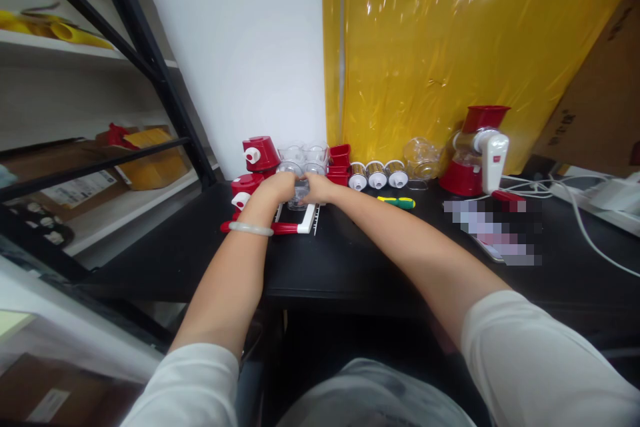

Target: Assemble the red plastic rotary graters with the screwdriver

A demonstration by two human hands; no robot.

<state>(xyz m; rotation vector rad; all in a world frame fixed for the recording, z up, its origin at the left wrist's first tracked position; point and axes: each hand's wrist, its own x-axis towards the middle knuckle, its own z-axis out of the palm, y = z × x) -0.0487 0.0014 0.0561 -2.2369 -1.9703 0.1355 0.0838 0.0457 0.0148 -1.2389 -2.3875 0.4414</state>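
Note:
Both hands meet at a clear plastic part [300,192] near the back of the black table. My left hand [281,187] closes on its left side, and my right hand [318,189] on its right. Just in front lies a crank handle [287,228] with a red grip and white arm. Red bases with white knobs [260,153] stand to the left. Behind my hands are more clear plastic parts [303,152], and red hoppers [339,163] are close on the right. Fingertips are partly hidden.
Three grater drums [376,175], a green-yellow screwdriver [397,202] and clear parts [423,160] lie right of my hands. Farther right stand an assembled red-and-white grater [465,160], a phone [493,240] and white cables [575,203]. A black-framed shelf [165,93] rises at the left.

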